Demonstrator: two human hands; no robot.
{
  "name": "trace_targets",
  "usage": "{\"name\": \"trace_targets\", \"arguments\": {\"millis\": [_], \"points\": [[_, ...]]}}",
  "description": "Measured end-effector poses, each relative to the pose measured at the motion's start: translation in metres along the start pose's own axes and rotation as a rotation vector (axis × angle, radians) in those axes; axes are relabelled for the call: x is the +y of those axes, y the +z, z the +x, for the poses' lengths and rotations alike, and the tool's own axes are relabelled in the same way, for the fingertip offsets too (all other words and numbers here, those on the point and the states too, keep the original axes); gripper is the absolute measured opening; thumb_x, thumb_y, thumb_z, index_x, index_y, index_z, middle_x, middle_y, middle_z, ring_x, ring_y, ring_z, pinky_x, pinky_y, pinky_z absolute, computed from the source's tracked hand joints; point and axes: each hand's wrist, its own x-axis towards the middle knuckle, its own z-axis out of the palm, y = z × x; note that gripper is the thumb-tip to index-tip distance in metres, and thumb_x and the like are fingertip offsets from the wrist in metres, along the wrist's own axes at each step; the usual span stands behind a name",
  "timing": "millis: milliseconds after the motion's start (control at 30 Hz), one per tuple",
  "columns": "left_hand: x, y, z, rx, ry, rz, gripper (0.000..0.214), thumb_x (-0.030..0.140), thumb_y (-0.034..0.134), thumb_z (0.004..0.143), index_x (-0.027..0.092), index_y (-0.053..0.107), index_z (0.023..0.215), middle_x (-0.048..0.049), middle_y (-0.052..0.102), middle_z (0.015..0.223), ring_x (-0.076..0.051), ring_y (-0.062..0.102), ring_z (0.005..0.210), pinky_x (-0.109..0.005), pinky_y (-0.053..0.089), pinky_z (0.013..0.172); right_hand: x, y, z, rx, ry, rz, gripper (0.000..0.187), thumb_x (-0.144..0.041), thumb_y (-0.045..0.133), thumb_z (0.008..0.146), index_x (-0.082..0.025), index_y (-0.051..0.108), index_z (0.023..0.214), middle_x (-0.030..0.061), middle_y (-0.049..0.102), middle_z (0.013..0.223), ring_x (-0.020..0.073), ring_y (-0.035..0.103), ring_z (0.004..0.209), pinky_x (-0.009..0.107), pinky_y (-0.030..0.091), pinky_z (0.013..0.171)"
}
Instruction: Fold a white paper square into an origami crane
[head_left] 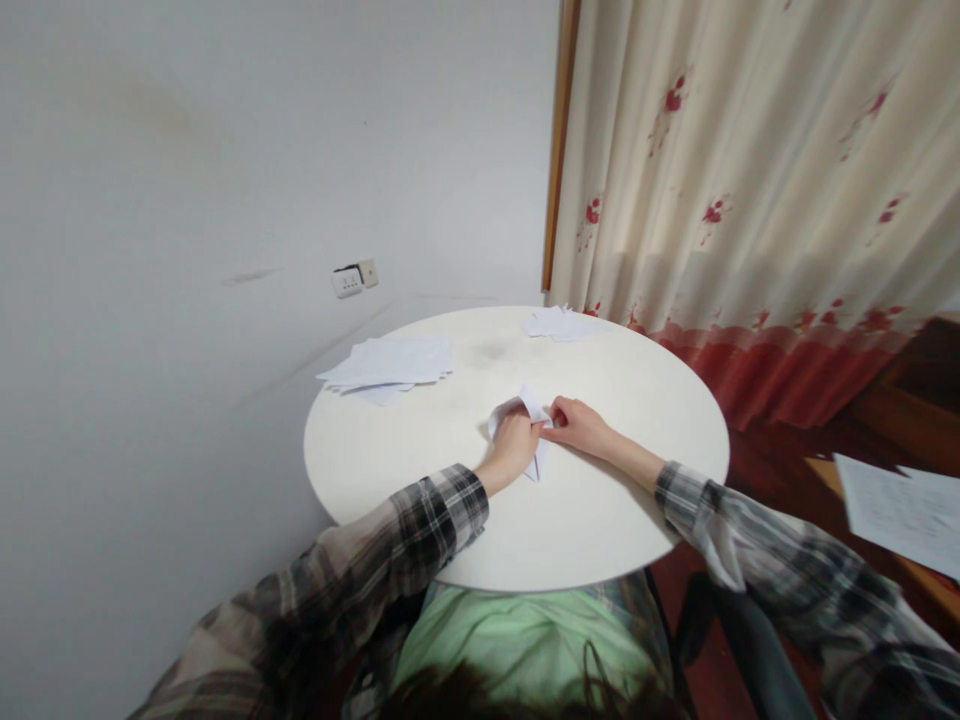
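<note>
A small folded sheet of white paper [533, 402] is between my two hands, over the middle of the round white table [585, 530]. My left hand [514, 443] is closed on the paper from the near left side, its curled fingers hiding part of the folds. On the right side, my right hand [579, 426] pinches the paper's edge between thumb and fingers. One pointed part of the paper sticks up beyond my left hand, and another part shows below its fingers.
A stack of white paper sheets [390, 362] lies at the table's far left. Near the far edge is a smaller pile of papers [559, 323]. Wall sockets [348, 282] sit beyond the table. Printed sheets [896, 508] rest on a wooden surface at right, below a flowered curtain [720, 180].
</note>
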Motion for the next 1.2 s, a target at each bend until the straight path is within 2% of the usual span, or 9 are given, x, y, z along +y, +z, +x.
{"name": "trace_targets", "arguments": {"millis": [167,300,567,733,1033,1200], "points": [[-0.003,0.001,0.002,0.012,0.055,-0.085,0.024,0.003,0.047,0.075,0.014,0.067,0.083,-0.008,0.068,0.091,-0.02,0.061,0.089,-0.031,0.045,0.085,0.003,-0.001,0.001,-0.004,-0.027,0.033,0.033,-0.049,0.06,0.071,-0.017,0.052,0.075,0.0016,0.056,0.067,0.0129,0.046,0.06,0.023,0.03,0.054],[-0.007,0.002,0.003,0.016,0.107,-0.093,0.024,0.003,0.047,0.076,0.014,0.067,0.081,-0.0068,0.067,0.09,-0.02,0.06,0.089,-0.033,0.046,0.084,0.007,-0.003,0.001,-0.05,-0.053,0.102,0.026,-0.042,0.057,0.076,-0.017,0.053,0.074,0.0012,0.056,0.068,0.012,0.045,0.06,0.023,0.031,0.055],[-0.006,0.003,0.004,0.007,0.155,-0.078,0.026,0.002,0.044,0.078,0.014,0.067,0.075,-0.007,0.067,0.086,-0.019,0.06,0.087,-0.03,0.045,0.082,0.007,-0.004,0.001,-0.038,-0.001,0.138,0.022,-0.037,0.061,0.074,-0.016,0.052,0.076,0.0009,0.056,0.07,0.0117,0.046,0.061,0.022,0.032,0.056],[-0.007,0.003,0.004,0.002,0.138,-0.038,0.022,0.005,0.047,0.078,0.014,0.066,0.078,-0.0081,0.067,0.092,-0.02,0.059,0.09,-0.03,0.044,0.084,0.01,-0.003,0.001,-0.019,-0.046,0.132,0.022,-0.039,0.057,0.077,-0.017,0.053,0.077,0.0005,0.056,0.07,0.0119,0.046,0.062,0.023,0.032,0.058],[-0.004,0.0,0.002,-0.021,0.14,0.055,0.02,0.008,0.046,0.079,0.013,0.065,0.083,-0.0084,0.066,0.089,-0.02,0.059,0.089,-0.03,0.044,0.083,0.01,-0.002,0.006,-0.037,0.058,0.168,0.021,-0.034,0.064,0.07,-0.017,0.052,0.075,-0.0014,0.054,0.067,0.0105,0.044,0.059,0.021,0.031,0.054],[-0.002,-0.01,-0.004,-0.047,0.202,0.265,0.015,0.015,0.048,0.082,0.013,0.063,0.085,-0.0085,0.065,0.087,-0.02,0.059,0.088,-0.03,0.045,0.081,0.016,-0.001,0.01,-0.049,0.083,0.251,0.024,-0.037,0.065,0.066,-0.016,0.053,0.066,-0.0028,0.052,0.061,0.0093,0.043,0.056,0.021,0.031,0.051]]}}
